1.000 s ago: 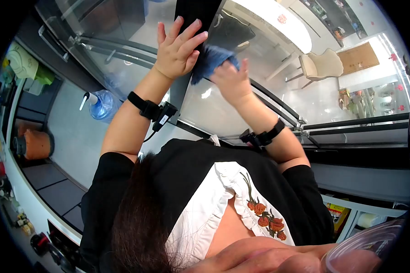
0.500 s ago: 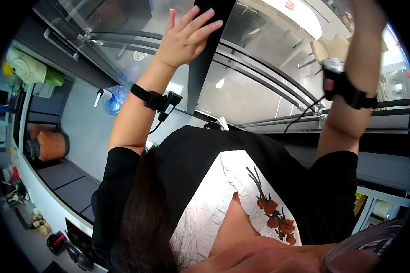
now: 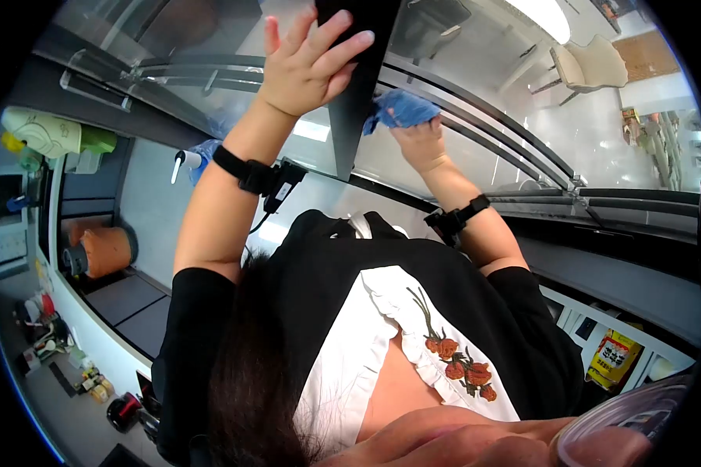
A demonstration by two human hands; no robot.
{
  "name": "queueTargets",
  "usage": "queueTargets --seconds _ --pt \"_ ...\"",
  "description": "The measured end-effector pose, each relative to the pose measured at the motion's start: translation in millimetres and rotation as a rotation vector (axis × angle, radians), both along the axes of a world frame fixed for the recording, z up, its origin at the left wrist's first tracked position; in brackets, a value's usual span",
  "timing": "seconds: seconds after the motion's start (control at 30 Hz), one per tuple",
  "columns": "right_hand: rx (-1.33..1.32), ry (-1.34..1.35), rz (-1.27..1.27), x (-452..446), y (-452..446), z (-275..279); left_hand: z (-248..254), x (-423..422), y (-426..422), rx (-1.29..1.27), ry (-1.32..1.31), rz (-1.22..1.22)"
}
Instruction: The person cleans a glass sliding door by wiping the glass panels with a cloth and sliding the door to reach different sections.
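My left hand (image 3: 308, 66) is raised with its fingers spread. It lies over the black upright post (image 3: 358, 47) and the edge of the glass beside it; whether the palm touches is hard to tell. Just right of that post, my right hand (image 3: 422, 142) is closed on a crumpled blue cloth (image 3: 405, 109), which lies against the glass panel (image 3: 475, 167) with dark rails (image 3: 491, 128). Part of the cloth is hidden by the fingers. Each forearm wears a black strap with a small device.
A water jug with a white pump (image 3: 185, 162) stands on the floor at left, partly behind my left arm. An orange cylinder (image 3: 105, 251) is further left, near a counter edge. Beyond the glass is a chair (image 3: 592, 66). A shelf with a yellow packet (image 3: 614, 359) is at lower right.
My right arm has swung from the far upper right in toward the middle, and the blue cloth has come into view with it. My left hand has shifted only slightly.
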State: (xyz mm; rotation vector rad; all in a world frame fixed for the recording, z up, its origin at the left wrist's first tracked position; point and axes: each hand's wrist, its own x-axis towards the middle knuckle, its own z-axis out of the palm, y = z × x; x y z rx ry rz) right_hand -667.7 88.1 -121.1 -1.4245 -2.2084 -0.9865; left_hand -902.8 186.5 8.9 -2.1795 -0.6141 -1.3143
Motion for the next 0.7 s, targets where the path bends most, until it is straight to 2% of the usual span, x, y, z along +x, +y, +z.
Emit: queueTargets --seconds 0.03,0.13,0.2,0.23,0.37,0.47,0.53,0.57,0.6,0.67,0.7 --pt "-0.002 -0.052 0.026 4 0 -23 0 0 2 0.033 0.003 -0.009" --pt "-0.039 -0.149 0.049 11 -9 -43 -1 -1 3 0.027 -0.003 -0.004" --pt "-0.123 -0.158 0.041 21 -14 -40 0 -1 2 0.026 -0.004 0.0" --pt "-0.081 -0.2 0.014 23 -16 -36 1 0 2 0.024 -0.003 -0.003" --pt "-0.251 -0.204 -0.177 67 -53 -7 7 6 -5 -0.005 -0.016 -0.05" --pt "-0.114 -0.271 -0.37 113 -87 13 8 14 -12 -0.03 -0.07 -0.054" --pt "-0.332 -0.036 -0.592 130 -110 54 10 19 -24 0.002 -0.053 -0.034" --pt "-0.183 0.008 -0.632 142 -118 69 10 19 -30 0.113 0.045 -0.071" --pt "-0.035 0.05 -0.666 151 -122 81 16 18 -36 0.09 0.148 -0.221" --pt "0.251 0.343 -0.515 158 -119 115 21 28 -53 0.052 0.204 -0.3" --pt "0.28 0.654 -0.461 152 -114 116 22 38 -61 -0.002 0.24 -0.354"
